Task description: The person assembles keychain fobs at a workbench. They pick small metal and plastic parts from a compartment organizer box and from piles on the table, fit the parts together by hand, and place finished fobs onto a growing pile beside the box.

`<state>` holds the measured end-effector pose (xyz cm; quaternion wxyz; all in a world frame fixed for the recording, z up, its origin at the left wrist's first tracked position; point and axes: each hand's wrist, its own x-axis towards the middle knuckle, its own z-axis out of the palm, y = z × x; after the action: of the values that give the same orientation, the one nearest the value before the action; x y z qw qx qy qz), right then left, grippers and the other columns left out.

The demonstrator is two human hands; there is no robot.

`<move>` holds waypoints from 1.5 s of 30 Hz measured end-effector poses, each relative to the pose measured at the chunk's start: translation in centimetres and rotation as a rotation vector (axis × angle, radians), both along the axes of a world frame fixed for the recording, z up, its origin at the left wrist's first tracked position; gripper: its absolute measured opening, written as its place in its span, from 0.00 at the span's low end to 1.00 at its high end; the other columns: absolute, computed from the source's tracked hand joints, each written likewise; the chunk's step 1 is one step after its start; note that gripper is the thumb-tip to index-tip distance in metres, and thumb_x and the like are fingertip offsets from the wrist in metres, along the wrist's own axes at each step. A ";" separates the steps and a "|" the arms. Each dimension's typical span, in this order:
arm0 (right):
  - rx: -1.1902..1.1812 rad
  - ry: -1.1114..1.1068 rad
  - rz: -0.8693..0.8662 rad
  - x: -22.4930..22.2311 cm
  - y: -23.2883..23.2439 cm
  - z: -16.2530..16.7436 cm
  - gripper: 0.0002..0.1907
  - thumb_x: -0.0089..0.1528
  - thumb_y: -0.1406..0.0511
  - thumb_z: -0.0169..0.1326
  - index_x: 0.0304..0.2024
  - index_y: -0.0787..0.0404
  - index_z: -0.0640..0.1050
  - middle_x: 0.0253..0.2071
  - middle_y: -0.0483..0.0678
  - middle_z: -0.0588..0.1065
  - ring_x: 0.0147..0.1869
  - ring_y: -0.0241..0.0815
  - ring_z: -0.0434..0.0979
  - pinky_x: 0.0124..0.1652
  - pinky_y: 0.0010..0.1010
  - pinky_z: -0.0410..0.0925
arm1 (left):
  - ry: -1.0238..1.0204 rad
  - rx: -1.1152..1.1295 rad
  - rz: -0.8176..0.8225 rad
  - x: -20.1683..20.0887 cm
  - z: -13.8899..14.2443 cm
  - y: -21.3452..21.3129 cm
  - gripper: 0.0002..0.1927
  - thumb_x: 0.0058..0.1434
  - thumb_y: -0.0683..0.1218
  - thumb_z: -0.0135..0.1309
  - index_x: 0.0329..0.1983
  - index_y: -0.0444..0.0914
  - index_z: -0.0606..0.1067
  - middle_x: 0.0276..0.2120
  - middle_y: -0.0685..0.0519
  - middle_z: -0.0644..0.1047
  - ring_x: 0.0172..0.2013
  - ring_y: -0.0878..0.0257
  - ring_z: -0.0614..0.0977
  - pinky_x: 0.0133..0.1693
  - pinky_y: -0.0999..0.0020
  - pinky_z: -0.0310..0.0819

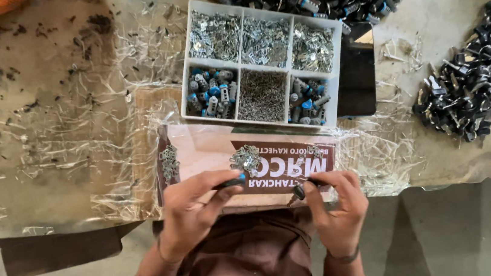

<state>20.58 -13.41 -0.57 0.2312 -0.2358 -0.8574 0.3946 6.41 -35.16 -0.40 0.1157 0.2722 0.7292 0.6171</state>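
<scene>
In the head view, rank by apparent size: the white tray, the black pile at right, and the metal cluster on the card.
1. White tray
2. Black pile, somewhat smaller
3. Metal cluster, by far the smallest

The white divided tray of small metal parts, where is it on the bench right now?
In the head view the white divided tray sits at the top centre of the bench, just beyond the cardboard sheet the hands work over, with a dark flat slab against its right side.
</scene>
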 end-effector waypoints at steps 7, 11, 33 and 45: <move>0.082 0.006 0.005 -2.0 -2.2 -0.3 0.09 0.58 0.71 0.65 0.40 0.62 0.81 0.37 0.47 0.78 0.47 0.41 0.76 0.47 0.33 0.70 | -0.066 0.012 0.020 1.7 -0.1 2.3 0.14 0.60 0.38 0.66 0.49 0.37 0.81 0.40 0.48 0.85 0.37 0.63 0.88 0.40 0.72 0.81; 0.325 -0.006 0.007 -3.0 -3.3 -0.9 0.10 0.58 0.70 0.66 0.43 0.61 0.82 0.42 0.48 0.78 0.51 0.45 0.73 0.52 0.36 0.67 | -0.004 -0.021 0.025 1.9 -0.4 2.4 0.14 0.59 0.40 0.66 0.49 0.37 0.81 0.41 0.48 0.85 0.37 0.61 0.88 0.39 0.71 0.81; 0.335 -0.140 0.480 -4.4 -3.3 7.7 0.14 0.50 0.70 0.68 0.39 0.54 0.85 0.38 0.42 0.76 0.40 0.44 0.70 0.39 0.34 0.66 | 0.243 0.051 -0.124 2.2 0.0 0.2 0.26 0.59 0.35 0.64 0.60 0.38 0.74 0.44 0.47 0.83 0.41 0.53 0.87 0.43 0.65 0.82; 0.441 0.056 0.138 -2.1 -0.8 2.1 0.14 0.61 0.59 0.67 0.47 0.57 0.81 0.45 0.47 0.77 0.49 0.42 0.72 0.50 0.35 0.65 | 0.235 0.006 -0.145 1.0 0.1 0.2 0.18 0.59 0.36 0.63 0.53 0.40 0.80 0.45 0.51 0.83 0.43 0.56 0.86 0.44 0.66 0.83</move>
<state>18.51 -14.26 1.52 0.2731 -0.1094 -0.9303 0.2192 7.46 -34.93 -0.32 0.0733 0.3949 0.7143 0.5732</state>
